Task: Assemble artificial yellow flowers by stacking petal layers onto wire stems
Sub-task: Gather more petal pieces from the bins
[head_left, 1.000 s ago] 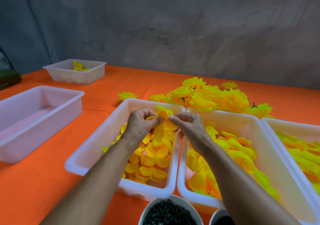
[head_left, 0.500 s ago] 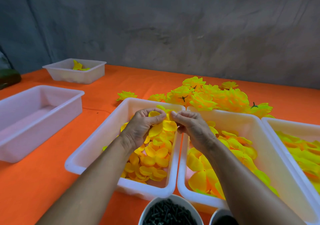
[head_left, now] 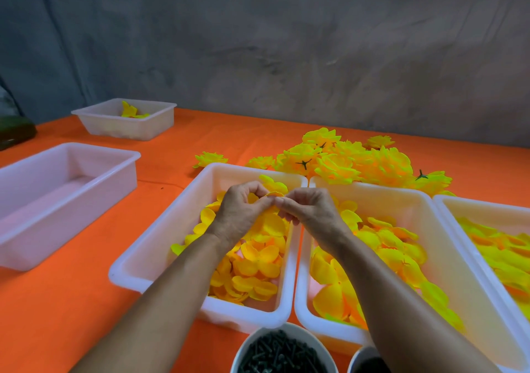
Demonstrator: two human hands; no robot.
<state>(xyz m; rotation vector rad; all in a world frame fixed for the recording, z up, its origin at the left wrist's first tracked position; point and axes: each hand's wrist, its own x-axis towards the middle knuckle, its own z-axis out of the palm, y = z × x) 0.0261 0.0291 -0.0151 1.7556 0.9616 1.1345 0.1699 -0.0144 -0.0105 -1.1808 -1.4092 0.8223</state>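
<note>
My left hand and my right hand meet fingertip to fingertip over the far end of a white tray filled with small yellow petal layers. Between the fingers of both hands is pinched a small yellow petal layer; most of it is hidden by the fingers. No wire stem shows in either hand. A second white tray to the right holds larger yellow petals. Finished yellow flowers lie heaped on the orange table behind the trays.
A third tray with petals is cut off at the right edge. An empty white tray stands left, a small tub with a few yellow pieces at far left. A bowl of dark stem parts sits at the near edge, another bowl beside it.
Both hands have dropped slightly toward the tray and drawn closer together. The dangling petal piece seen earlier now lies bunched between the fingertips.
</note>
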